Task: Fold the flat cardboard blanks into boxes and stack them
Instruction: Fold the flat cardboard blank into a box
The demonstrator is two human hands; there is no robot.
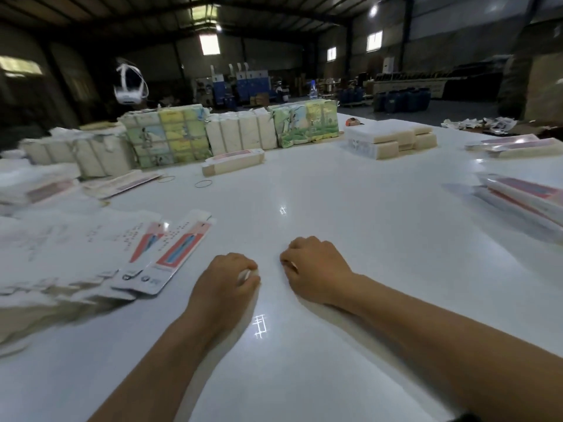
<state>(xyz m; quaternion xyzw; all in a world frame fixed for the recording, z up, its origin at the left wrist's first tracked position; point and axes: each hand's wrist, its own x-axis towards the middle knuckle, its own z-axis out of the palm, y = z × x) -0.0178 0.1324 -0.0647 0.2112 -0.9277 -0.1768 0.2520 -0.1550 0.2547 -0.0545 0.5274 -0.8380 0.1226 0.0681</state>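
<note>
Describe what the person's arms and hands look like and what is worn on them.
Both forearms are bare as far as the picture shows: no sleeves, gloves, watch or bracelets. The left hand and right hand carry no visible rings. At the bottom edge by the right arm a dark patch shows; what it is cannot be told.

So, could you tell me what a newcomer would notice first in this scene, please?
Two bare hands rest curled on the glossy white table, the left hand and right hand close together near the front. Flat printed cardboard blanks fan out at the left, and bundled stacks line the far edge.
</note>
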